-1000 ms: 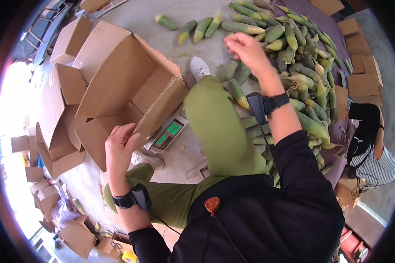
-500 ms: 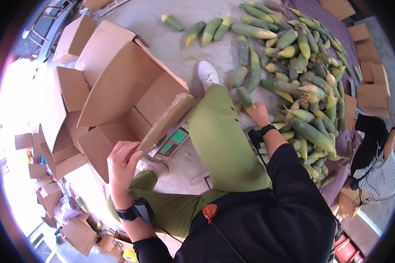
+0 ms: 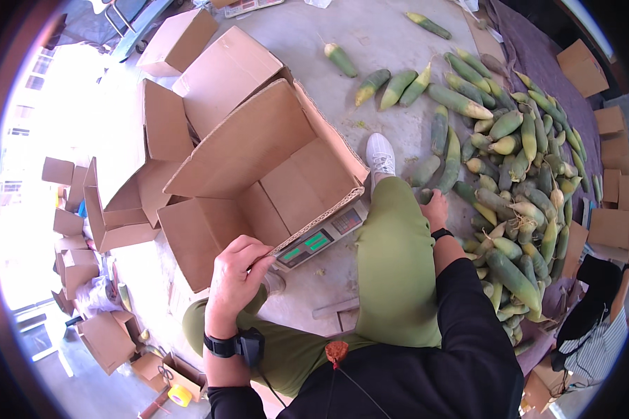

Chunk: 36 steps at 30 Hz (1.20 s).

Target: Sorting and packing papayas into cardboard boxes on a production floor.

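My left hand [image 3: 239, 274] pinches the near rim of a large open cardboard box [image 3: 297, 178], whose bare bottom shows. The box rests on a digital scale [image 3: 306, 248] with lit green displays, which sticks out along its near side. Beside my right knee, my right hand [image 3: 436, 211] is closed round a green radish [image 3: 425, 196], mostly hidden by the hand and knee. Close to that hand lie more green radishes [image 3: 451, 159], at the edge of a big heap [image 3: 514, 269] on the right.
Other open cardboard boxes [image 3: 168, 129] crowd the left side. Several loose radishes [image 3: 396, 89] lie on the concrete floor beyond my white shoe [image 3: 381, 153]. At lower left is a yellow tape roll [image 3: 179, 396]. A person in a striped top [image 3: 594, 353] is at far right.
The view has shifted, so the scene sits farther right and lower. The box's near side has swung down, showing more of the scale. My right hand and its radish are lower, partly behind my knee.
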{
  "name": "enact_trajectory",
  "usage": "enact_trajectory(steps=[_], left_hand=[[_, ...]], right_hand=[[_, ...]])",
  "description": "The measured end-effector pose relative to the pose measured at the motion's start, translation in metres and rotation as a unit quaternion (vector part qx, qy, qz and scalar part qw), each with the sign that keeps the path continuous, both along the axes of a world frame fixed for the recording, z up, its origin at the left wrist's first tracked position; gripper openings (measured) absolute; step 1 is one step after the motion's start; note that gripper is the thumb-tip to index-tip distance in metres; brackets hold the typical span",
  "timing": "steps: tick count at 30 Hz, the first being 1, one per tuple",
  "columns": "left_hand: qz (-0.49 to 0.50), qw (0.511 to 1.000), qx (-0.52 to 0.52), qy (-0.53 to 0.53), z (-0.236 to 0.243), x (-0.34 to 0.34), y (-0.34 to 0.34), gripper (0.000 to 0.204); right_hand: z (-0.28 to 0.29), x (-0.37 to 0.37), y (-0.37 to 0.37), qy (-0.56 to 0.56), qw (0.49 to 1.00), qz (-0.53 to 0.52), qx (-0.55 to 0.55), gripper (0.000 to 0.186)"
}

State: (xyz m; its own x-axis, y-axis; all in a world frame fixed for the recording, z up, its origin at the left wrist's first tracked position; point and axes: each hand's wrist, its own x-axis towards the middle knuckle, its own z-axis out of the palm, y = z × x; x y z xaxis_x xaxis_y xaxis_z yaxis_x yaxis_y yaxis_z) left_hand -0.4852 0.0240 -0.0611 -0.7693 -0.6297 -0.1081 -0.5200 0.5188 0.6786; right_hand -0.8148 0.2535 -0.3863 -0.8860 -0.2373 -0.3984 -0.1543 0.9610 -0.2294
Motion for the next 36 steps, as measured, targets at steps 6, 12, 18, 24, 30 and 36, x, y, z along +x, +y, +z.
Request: enact_trajectory(steps=[6, 12, 18, 24, 30, 36], left_hand=[[-0.017, 1.0, -0.012, 0.003, 0.001, 0.006, -0.003, 0.012], [0.002, 0.999, -0.021, 0.049, 0.012, 0.006, -0.003, 0.013], [0.079, 0.986, -0.095, 0.107, 0.012, 0.018, -0.007, 0.02], [0.091, 0.979, -0.124, 0.134, 0.019, 0.02, -0.007, 0.047], [0.077, 0.977, -0.096, 0.176, 0.021, 0.023, -0.01, 0.084], [0.079, 0.958, 0.134, 0.243, 0.009, 0.041, -0.016, 0.068]], right_hand=[[0.013, 0.01, 0.033, 0.05, 0.981, 0.019, -0.187, 0.059], [0.041, -0.034, 0.048, 0.031, 0.871, -0.11, -0.478, 0.063], [0.234, -0.025, -0.029, 0.027, 0.768, -0.053, -0.637, 0.065], [0.364, 0.047, -0.085, -0.132, 0.59, 0.045, -0.795, 0.059], [0.362, 0.144, -0.14, -0.36, 0.55, 0.071, -0.751, 0.055], [0.323, 0.191, -0.16, -0.443, 0.576, 0.093, -0.68, 0.057]])
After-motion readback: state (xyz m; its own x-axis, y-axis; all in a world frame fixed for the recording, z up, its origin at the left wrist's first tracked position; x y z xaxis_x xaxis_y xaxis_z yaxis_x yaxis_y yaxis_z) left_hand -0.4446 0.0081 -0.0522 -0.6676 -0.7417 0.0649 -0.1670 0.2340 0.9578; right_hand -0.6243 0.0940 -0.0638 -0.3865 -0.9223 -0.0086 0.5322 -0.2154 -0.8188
